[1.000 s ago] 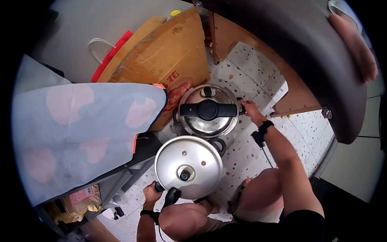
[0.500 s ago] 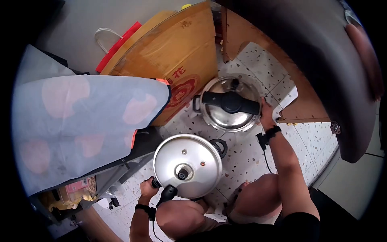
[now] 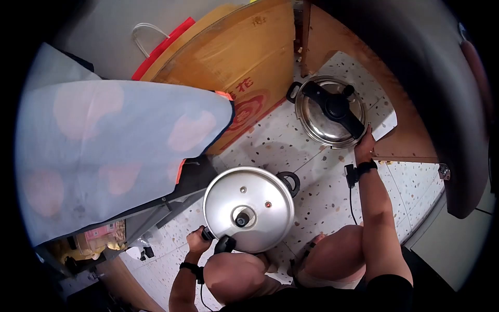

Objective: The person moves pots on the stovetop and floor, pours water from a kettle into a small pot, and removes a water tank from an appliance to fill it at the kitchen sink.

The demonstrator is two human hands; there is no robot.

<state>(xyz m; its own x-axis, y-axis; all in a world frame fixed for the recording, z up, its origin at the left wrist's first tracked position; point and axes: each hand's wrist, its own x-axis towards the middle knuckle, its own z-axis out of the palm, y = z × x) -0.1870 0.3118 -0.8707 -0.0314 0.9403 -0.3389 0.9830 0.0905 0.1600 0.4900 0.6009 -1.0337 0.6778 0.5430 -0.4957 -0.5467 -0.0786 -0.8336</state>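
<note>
pale terrazzo tiles [image 3: 270, 145], flecked with brown and grey chips, spread beneath two round, lidded metal pots, both standing on the floor and well apart from each other; the lids hide whatever is inside. nearer the knees, the plain-lidded pot [image 3: 260, 197] has a satiny, gently domed top with a dark central knob, a small red-centred fitting and a black loop handle [image 3: 289, 184] at its upper right. the left hand [image 3: 197, 241] is closed round a black handle on this pot's lower left edge. farther off, the bar-lidded pot [image 3: 332, 111] is shinier, with a thick black bar across its lid, and the right hand [image 3: 365, 146] grips its near right side, the hold itself partly hidden. beside them leans a worn cardboard sheet or box [image 3: 275, 57] with red print, behind it a red bag [image 3: 165, 48] with white cord handles. soft grey-blue cloth [image 3: 104, 140] with pink patches drapes over a dark shelf unit [image 3: 189, 179], where a pink-labelled package [image 3: 103, 232] sits low down
</note>
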